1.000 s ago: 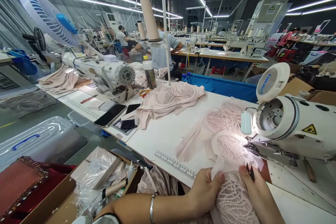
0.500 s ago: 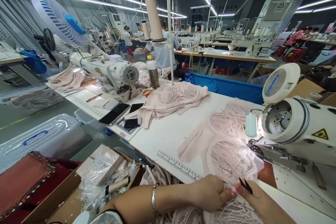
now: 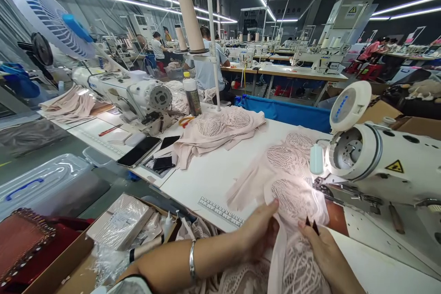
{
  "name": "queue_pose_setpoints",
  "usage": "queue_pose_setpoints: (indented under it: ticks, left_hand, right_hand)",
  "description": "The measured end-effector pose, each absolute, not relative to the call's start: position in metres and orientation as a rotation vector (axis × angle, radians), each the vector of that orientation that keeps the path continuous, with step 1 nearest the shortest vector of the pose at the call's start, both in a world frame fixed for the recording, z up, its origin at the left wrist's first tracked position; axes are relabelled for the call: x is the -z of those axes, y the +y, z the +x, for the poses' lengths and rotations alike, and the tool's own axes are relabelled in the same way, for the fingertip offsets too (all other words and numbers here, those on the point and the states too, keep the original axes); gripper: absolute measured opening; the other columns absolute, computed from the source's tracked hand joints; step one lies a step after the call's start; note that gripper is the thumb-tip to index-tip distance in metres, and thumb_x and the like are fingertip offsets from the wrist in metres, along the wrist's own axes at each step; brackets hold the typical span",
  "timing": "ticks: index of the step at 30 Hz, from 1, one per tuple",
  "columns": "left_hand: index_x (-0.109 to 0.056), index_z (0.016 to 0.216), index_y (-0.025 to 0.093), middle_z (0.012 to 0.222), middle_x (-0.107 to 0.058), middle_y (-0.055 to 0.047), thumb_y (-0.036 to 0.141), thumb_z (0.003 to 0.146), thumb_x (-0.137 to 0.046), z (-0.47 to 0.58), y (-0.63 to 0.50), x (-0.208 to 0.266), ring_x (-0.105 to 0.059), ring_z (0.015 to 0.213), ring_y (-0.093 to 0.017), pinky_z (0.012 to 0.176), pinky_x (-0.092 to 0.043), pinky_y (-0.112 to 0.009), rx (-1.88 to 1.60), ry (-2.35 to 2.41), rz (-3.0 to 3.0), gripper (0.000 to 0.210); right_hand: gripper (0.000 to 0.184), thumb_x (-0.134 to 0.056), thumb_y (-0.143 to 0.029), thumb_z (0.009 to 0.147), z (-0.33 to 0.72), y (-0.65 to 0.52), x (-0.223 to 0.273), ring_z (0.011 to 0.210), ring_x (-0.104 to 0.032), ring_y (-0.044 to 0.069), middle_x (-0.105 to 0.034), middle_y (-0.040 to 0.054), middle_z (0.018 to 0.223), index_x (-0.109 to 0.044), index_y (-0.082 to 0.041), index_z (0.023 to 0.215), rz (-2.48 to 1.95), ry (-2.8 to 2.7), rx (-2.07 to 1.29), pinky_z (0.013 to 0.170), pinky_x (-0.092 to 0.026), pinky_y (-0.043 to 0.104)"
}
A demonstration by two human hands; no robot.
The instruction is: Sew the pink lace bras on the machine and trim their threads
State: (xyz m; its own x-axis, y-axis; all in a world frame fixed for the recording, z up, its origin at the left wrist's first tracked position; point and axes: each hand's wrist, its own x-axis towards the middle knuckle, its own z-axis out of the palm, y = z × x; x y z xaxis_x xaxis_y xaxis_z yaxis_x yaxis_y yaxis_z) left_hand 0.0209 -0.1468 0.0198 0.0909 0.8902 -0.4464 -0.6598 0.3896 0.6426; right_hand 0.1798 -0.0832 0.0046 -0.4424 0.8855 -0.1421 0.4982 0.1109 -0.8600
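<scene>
A pale pink lace bra (image 3: 289,197) stretches from the table down toward me, its far cups lying beside the sewing machine (image 3: 365,161). My left hand (image 3: 258,229) is closed on a fabric edge of it, thumb up and fingers partly hidden behind. Across from it, my right hand (image 3: 327,250) is closed round small thread snips (image 3: 312,226), whose dark pointed tips stick out above the thumb. That hand also rests against the near lace cup (image 3: 303,264), which hangs between both hands at the table's front edge.
A stack of bras (image 3: 220,128) lies mid-table near a bottle (image 3: 192,96) and a phone (image 3: 139,150). Another sewing machine (image 3: 127,94) stands at the left. Below is a cardboard box (image 3: 74,264) with wrapped packs. Several people work further back.
My left hand has moved up and left, parting from the right hand and spreading the fabric edge. The near cup now shows between them. The whole view has shifted slightly.
</scene>
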Motion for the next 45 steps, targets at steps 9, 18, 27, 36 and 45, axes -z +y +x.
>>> queue_pose_setpoints:
  ticks: [9, 18, 27, 36, 45]
  left_hand:
    - [-0.066, 0.114, 0.008, 0.097, -0.077, -0.015, 0.045, 0.095, -0.058, -0.009, -0.111, -0.026, -0.074, 0.092, -0.027, 0.082, -0.061, -0.038, -1.351, 1.360, 0.925, 0.043]
    - [-0.058, 0.100, 0.015, 0.106, -0.065, -0.011, 0.005, 0.073, -0.068, -0.109, -0.055, -0.032, -0.063, 0.111, -0.032, 0.100, -0.051, -0.056, -1.322, 1.931, 1.258, 0.031]
    - [-0.062, 0.126, 0.018, 0.138, -0.063, -0.012, 0.022, 0.099, -0.053, -0.006, -0.073, -0.017, -0.052, 0.136, -0.028, 0.117, -0.037, -0.051, -0.545, 0.823, 2.617, 0.029]
    - [-0.057, 0.130, 0.010, 0.138, -0.060, -0.019, 0.037, 0.099, -0.054, 0.016, -0.044, -0.006, -0.053, 0.132, -0.030, 0.113, -0.043, -0.049, -0.610, 0.760, 2.627, 0.042]
    - [-0.062, 0.113, 0.006, 0.119, -0.066, -0.021, 0.018, 0.104, -0.031, 0.027, -0.038, 0.003, -0.060, 0.111, -0.030, 0.093, -0.052, -0.047, -0.701, 1.262, 2.682, 0.035]
  right_hand:
    - [0.035, -0.037, -0.036, 0.097, 0.183, -0.099, 0.012, 0.068, -0.072, 0.033, -0.074, 0.0098, 0.069, -0.070, -0.024, 0.096, -1.539, -2.755, -0.371, 0.057, -0.039, 0.032]
    - [0.029, -0.039, -0.028, 0.102, 0.206, -0.100, -0.045, 0.076, -0.069, 0.026, -0.073, 0.0080, 0.082, -0.060, -0.021, 0.084, -1.552, -2.805, -0.491, 0.060, -0.031, 0.029]
    - [0.024, -0.057, -0.034, 0.097, 0.238, -0.067, -0.118, 0.062, -0.058, 0.015, -0.067, -0.0008, 0.070, -0.066, -0.022, 0.078, -1.184, -3.011, -1.009, 0.059, -0.029, 0.025]
    - [0.019, -0.049, -0.019, 0.097, 0.236, -0.016, -0.063, 0.072, -0.060, 0.017, -0.070, 0.0081, 0.091, -0.067, -0.018, 0.091, -1.576, -2.707, -0.132, 0.062, -0.032, 0.027]
    - [0.026, -0.055, -0.028, 0.086, 0.205, -0.010, -0.018, 0.063, -0.045, 0.014, -0.056, -0.0012, 0.067, -0.039, -0.023, 0.066, -1.673, -2.126, -0.418, 0.060, -0.028, 0.026]
